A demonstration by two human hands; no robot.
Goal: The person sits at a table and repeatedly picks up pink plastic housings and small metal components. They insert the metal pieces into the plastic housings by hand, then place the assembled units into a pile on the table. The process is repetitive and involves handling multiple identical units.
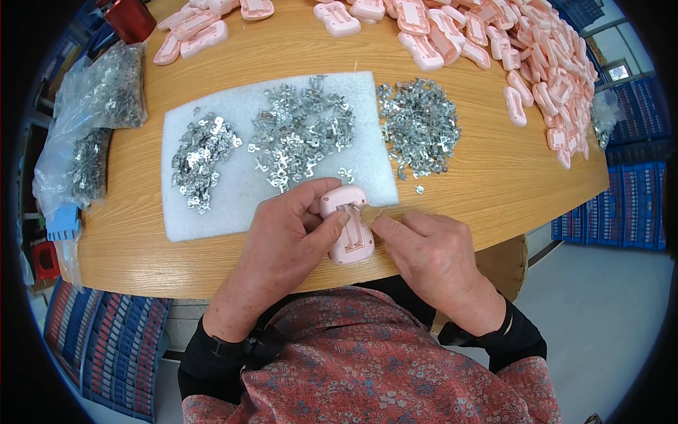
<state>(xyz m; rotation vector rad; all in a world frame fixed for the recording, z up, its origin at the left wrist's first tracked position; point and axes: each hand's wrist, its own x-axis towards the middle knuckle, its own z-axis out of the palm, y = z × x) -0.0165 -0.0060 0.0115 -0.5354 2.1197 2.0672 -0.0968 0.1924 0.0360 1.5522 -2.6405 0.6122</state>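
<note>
My left hand grips a pale pink plastic shell by its left side, thumb across its upper part. The shell has an open battery compartment and is held over the front edge of the foam sheet. My right hand is closed, its thumb and forefinger pinched at the shell's upper right edge. Something tan shows at those fingertips, with a small metallic glint by the compartment; what they hold is too small to name. Small metal contact plates lie beyond my hands in a left pile and a middle pile.
Both piles rest on a white foam sheet; another metal pile lies on the wooden table to its right. Many pink shells are heaped at the far right. Plastic bags of metal parts and a red container stand left.
</note>
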